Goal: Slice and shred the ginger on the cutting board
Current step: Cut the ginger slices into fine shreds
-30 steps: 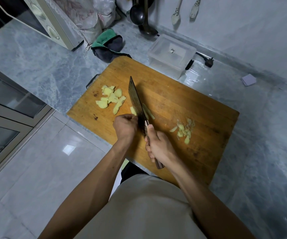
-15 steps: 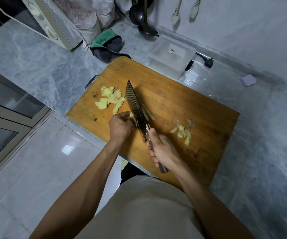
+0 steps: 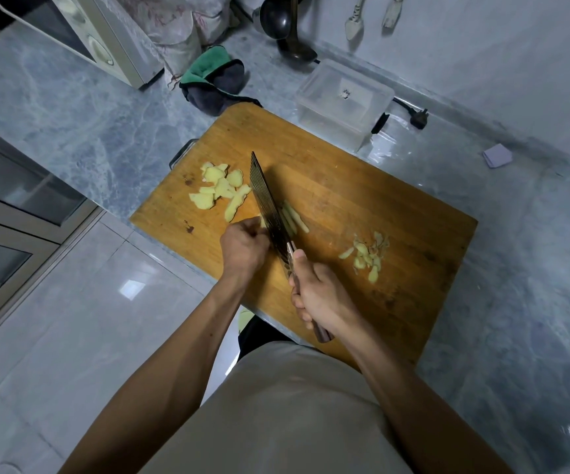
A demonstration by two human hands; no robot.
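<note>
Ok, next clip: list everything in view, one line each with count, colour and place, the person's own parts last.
cutting board: one, wooden, on grey marble counter
ginger slices: one pile, pale yellow, board's left
ginger strips: few, yellow, right of blade
ginger trimmings: small pile, board's right
cleaver: one, dark, mid-board
plastic box: one, clear, behind board
cloth: one, green and dark
ladle: dark, by wall
left hand: holds ginger against blade
right hand: grips cleaver handle

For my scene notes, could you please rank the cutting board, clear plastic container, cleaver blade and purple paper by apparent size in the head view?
1. cutting board
2. clear plastic container
3. cleaver blade, seen nearly edge-on, so its rank is unsure
4. purple paper
</note>
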